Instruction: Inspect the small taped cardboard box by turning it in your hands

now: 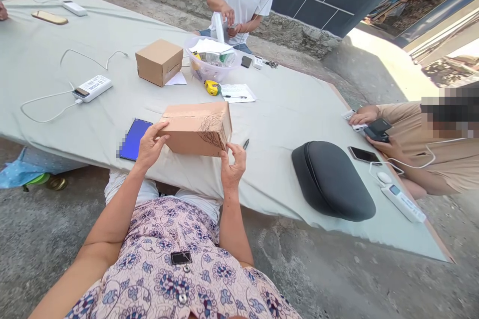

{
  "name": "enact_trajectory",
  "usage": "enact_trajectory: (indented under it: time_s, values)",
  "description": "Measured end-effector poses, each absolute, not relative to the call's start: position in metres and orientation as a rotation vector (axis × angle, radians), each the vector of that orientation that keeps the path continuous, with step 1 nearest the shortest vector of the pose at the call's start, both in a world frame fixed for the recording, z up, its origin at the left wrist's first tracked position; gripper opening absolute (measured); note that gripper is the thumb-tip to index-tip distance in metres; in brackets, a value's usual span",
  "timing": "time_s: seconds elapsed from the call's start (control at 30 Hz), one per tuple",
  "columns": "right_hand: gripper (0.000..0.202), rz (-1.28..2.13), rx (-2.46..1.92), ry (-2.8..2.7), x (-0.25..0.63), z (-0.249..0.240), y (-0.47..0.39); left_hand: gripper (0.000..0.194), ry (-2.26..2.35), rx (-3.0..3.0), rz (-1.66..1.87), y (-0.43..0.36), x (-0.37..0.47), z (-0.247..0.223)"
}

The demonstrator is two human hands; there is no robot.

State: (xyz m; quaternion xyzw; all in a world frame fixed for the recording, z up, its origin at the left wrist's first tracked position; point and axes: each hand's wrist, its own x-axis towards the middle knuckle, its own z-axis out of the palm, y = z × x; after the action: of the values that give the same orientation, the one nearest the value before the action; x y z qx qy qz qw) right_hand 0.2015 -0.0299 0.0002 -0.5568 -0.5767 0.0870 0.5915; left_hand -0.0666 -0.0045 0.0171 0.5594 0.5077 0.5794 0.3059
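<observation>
A closed cardboard box (187, 134) with black scribbled lines near its right end is held tilted just over the table in front of me. My left hand (151, 144) grips its left end, thumb and fingers on the edge. At the lower right corner, my right hand (232, 164) pinches the cardboard between thumb and fingers. A phone with a blue screen (134, 138) lies beside my left hand. Just right of my right hand is a dark pen (246, 144). The box's underside is hidden from view.
A second cardboard box (159, 62), a plastic basket (213, 67), a yellow tape measure (212, 87) and a written sheet (237, 92) stand farther back. A black case (333, 179) sits at right. White power banks with cables lie at left. Co-workers sit across and at right.
</observation>
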Motion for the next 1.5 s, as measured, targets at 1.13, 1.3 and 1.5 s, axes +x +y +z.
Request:
enact_trajectory:
  time_s: [1.13, 1.3, 1.5]
  values:
    - [0.04, 0.256, -1.127, -1.211, 0.197, 0.032, -0.042, 0.045, 1.306, 2.812, 1.743, -0.039, 0.036, 0.07]
    - [0.041, 0.259, -1.156, -1.255, 0.198, 0.027, -0.043, 0.048, 1.297, 2.843, 1.519, -0.033, 0.053, 0.056]
    - [0.058, 0.334, -1.179, -1.33, 0.195, 0.0, -0.036, 0.048, 1.383, 2.771, 1.478, -0.028, 0.037, 0.055]
